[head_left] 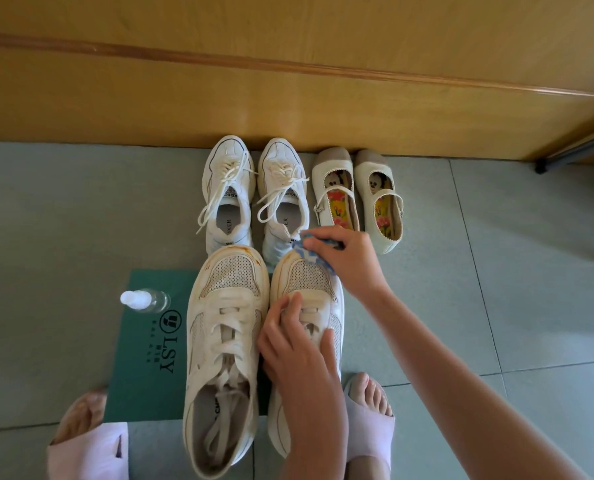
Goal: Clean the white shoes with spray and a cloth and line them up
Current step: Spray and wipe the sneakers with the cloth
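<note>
- Wiping was the step in hand: the right hand [347, 261] pinched a bunched blue-and-white cloth [314, 256] against the toe of the right sneaker [309, 277]. The left hand [299, 344] held that shoe across the laces, fingers and thumb curved over the upper.
- Doing it well probably meant a firm left-hand hold, so the shoe did not slide on the mat [150, 358]. Short strokes along the brownish stain at the toe rim seemed wiser than rubbing the mesh, where dirt could be pushed into the holes.
- Beside it stood the left sneaker [226, 341], touching or nearly so, with the same stain round its toe. It likely needed the same care.
- Left of both sneakers, the bottle [146, 300] lay on its side on the mat, handy for another spray.
- The left forearm hid the right sneaker's heel and inner side.
- The cloth covered the tip of the toe, so how clean that spot was could not be told.
- Whether the bottle held liquid was hard to make out.
</note>
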Available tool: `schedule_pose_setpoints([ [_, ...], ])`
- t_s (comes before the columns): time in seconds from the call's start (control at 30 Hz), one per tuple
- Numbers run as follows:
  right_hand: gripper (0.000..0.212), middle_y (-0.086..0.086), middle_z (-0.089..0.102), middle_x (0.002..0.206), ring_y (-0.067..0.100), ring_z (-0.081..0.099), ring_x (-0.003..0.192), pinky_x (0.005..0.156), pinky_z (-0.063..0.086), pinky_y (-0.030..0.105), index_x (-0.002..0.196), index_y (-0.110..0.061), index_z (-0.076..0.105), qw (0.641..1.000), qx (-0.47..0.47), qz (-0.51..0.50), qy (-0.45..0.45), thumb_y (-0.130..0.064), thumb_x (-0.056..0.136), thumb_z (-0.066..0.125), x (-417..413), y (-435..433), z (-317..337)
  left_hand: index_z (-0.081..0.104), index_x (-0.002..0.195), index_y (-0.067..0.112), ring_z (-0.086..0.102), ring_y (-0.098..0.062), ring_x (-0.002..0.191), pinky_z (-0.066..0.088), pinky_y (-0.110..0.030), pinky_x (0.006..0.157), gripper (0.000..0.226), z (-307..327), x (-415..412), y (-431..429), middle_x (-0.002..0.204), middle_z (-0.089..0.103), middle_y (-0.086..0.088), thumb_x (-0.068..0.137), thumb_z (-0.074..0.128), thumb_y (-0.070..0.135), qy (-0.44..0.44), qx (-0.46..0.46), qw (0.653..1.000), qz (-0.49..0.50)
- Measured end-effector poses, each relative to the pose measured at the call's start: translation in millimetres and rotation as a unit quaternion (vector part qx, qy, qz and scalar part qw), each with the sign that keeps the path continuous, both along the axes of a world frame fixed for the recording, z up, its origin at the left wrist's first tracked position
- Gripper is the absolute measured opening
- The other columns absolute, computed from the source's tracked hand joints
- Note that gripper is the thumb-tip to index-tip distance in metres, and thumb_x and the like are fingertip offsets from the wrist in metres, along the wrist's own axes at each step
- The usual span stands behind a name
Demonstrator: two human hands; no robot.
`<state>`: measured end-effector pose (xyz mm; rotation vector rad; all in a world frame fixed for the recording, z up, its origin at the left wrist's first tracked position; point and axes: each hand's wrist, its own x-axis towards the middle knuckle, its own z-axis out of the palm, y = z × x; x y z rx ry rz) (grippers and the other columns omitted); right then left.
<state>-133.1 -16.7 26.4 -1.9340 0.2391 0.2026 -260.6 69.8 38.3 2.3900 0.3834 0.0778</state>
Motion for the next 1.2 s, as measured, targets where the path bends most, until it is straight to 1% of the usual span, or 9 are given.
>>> schedule_pose_setpoints([
  [0.1,0.016,-0.009,0.068,0.082,-0.01,0.059,0.069,0.072,0.046,0.009,0.099,-0.008,0.074,0.999,-0.022,0.011,0.02,-0.009,0.085,0.067,10,0,-5,0.05,0.127,0.012,0.047,-0.025,0.11,0.031,-0.029,0.095,0.055,1,0,0,0.129,0.047,-0.005,0.077,0.061,0.03,0.006,-0.008,1.0,0.002],
  [0.2,0.02,0.0,0.07,0.095,-0.008,0.061,0.078,0.077,0.05,0.012,0.105,-0.01,0.072,0.999,-0.038,0.01,0.019,-0.005,0.088,0.063,2,-11,-6,0.051,0.127,0.012,0.048,-0.026,0.11,0.041,-0.037,0.094,0.055,1,-1,0,0.129,0.048,-0.006,0.076,0.062,0.031,0.004,-0.008,1.0,0.003],
  [0.37,0.02,-0.005,0.068,0.101,-0.006,0.061,0.085,0.073,0.047,0.009,0.105,-0.017,0.07,0.999,-0.031,-0.015,-0.017,-0.01,0.09,0.061,-31,-15,2,0.052,0.126,0.011,0.048,-0.026,0.109,0.045,-0.04,0.09,0.055,-1,-1,-1,0.128,0.048,-0.006,0.075,0.062,0.029,-0.007,-0.009,1.0,0.005],
  [0.53,0.022,-0.009,0.065,0.108,0.006,0.06,0.101,0.086,0.05,0.022,0.104,-0.022,0.071,0.999,-0.035,0.006,-0.032,-0.017,0.083,0.07,-28,-7,5,0.051,0.125,0.011,0.048,-0.027,0.108,0.045,-0.04,0.089,0.054,0,-1,-1,0.127,0.048,-0.007,0.075,0.062,0.029,-0.008,-0.006,1.0,0.007],
  [0.7,0.014,-0.002,0.07,0.095,0.008,0.064,0.089,0.08,0.051,0.02,0.097,-0.013,0.074,1.0,-0.026,0.004,0.0,-0.012,0.086,0.067,-3,-4,1,0.05,0.127,0.011,0.048,-0.027,0.109,0.044,-0.04,0.09,0.056,0,-1,-2,0.129,0.047,-0.006,0.076,0.062,0.03,-0.001,0.001,1.0,0.007],
  [0.87,0.013,-0.008,0.067,0.074,-0.003,0.059,0.059,0.053,0.047,0.016,0.097,-0.011,0.074,0.998,-0.03,-0.01,0.049,-0.012,0.087,0.066,0,-8,1,0.051,0.126,0.012,0.048,-0.027,0.109,0.042,-0.039,0.091,0.055,0,-1,-2,0.128,0.048,-0.006,0.075,0.063,0.03,0.002,-0.006,1.0,0.011],
  [0.97,0.013,-0.002,0.071,0.091,0.012,0.065,0.081,0.068,0.056,0.028,0.096,-0.015,0.074,0.999,-0.033,-0.023,0.006,-0.012,0.087,0.066,-17,-10,8,0.052,0.126,0.011,0.048,-0.026,0.11,0.042,-0.038,0.091,0.055,-1,-1,-2,0.128,0.049,-0.006,0.074,0.063,0.029,-0.001,-0.009,1.0,0.011],
  [1.1,0.012,-0.004,0.067,0.097,0.01,0.056,0.099,0.085,0.036,0.003,0.093,-0.011,0.075,0.991,-0.082,0.075,-0.078,-0.009,0.084,0.067,-17,7,17,0.05,0.127,0.013,0.045,-0.022,0.111,0.042,-0.036,0.091,0.055,-2,-2,-2,0.128,0.048,-0.004,0.076,0.062,0.031,-0.008,0.001,1.0,0.014],
  [1.2,0.011,-0.001,0.07,0.095,0.005,0.056,0.091,0.084,0.032,0.001,0.092,-0.009,0.075,0.984,-0.128,0.105,-0.072,-0.01,0.085,0.066,1,13,11,0.05,0.128,0.013,0.046,-0.024,0.113,0.04,-0.035,0.094,0.055,0,-2,-3,0.129,0.047,-0.004,0.077,0.061,0.03,-0.006,-0.002,1.0,0.015],
])
